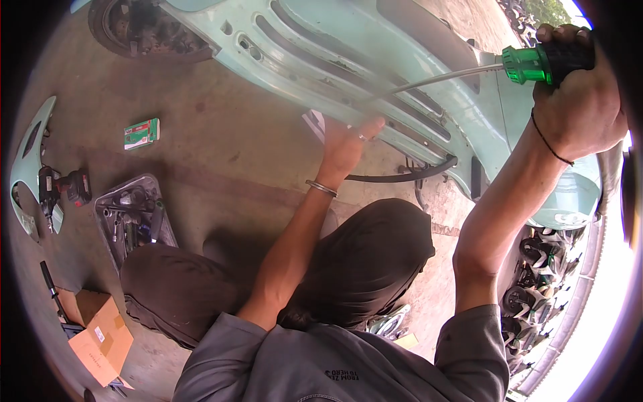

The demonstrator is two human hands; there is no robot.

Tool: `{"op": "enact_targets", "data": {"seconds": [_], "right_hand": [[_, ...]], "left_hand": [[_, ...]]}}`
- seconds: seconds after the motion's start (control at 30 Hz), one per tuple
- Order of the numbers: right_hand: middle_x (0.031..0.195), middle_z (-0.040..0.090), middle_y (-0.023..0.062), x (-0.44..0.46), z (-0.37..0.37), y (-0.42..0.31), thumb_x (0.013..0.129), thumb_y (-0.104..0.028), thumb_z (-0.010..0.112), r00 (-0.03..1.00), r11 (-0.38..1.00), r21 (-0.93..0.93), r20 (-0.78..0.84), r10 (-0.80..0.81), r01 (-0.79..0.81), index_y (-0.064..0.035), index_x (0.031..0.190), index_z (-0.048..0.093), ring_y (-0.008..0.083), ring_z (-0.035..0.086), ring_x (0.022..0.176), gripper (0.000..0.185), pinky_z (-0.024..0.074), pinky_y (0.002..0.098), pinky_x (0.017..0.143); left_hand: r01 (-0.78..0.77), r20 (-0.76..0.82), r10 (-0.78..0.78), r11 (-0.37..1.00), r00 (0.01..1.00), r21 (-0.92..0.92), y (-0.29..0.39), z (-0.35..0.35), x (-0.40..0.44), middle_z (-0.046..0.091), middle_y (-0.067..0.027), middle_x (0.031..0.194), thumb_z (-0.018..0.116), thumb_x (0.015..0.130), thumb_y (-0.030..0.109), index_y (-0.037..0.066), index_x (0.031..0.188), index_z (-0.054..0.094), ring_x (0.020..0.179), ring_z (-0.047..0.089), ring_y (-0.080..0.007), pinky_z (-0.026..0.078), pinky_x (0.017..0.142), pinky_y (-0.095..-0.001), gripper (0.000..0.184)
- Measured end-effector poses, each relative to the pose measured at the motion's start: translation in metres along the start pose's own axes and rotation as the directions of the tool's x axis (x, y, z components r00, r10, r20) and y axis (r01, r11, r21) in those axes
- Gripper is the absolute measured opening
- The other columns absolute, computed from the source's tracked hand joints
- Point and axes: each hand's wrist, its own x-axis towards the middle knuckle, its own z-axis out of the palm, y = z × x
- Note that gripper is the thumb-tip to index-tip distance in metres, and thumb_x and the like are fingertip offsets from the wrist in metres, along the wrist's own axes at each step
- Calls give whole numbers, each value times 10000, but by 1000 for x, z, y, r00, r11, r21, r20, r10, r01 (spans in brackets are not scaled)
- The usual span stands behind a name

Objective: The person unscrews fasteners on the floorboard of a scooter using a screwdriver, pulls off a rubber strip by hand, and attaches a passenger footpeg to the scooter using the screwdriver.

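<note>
My right hand (573,90) is closed round the black part of a screwdriver (526,65) with a green collar, raised at the upper right. Its long shaft slopes down to the left, and its far end blurs over the slotted floorboard of a pale green scooter body (295,80). At the floorboard's lower edge is my left hand (343,155), a ringed finger against the panel. The other fingers are partly hidden, so its grip is unclear. A white striped piece (313,126) lies beside this hand, and a black hose (402,177) hangs just below the panel.
Left on the floor are a green and white box (141,134), a cordless drill (63,189), a pale green panel (30,144), a metal tray (167,224) of tools and an open cardboard box (100,342). Scooters (526,295) stand in a row at the right. A wheel (137,30) is at top left.
</note>
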Motion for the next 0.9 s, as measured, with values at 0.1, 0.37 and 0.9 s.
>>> {"op": "enact_targets", "data": {"seconds": [0.1,0.37,0.9], "right_hand": [[895,629,168,8,-15,22,718,133,557,972,981,196,232,-44,-2,122,986,554,268,659,829,268,588,398,792],[862,581,225,-3,2,12,867,54,479,977,992,54,176,-119,111,176,1004,522,343,625,795,189,587,487,771],[836,608,229,18,-7,32,883,111,471,987,844,512,99,125,-158,202,987,553,349,656,789,161,618,465,732]], "left_hand": [[85,42,-86,996,995,29,2,-2,0,545,-82,1178,725,770,141,7,1321,426,1067,546,-170,474,901,-304,641],[74,49,-76,996,996,39,3,-2,0,542,-86,1188,723,772,143,-2,1311,448,1082,535,-178,457,930,-312,622],[33,68,-35,999,997,44,6,-3,2,506,-107,1270,712,759,135,-15,1358,418,1173,482,-209,378,1037,-344,684]]}}
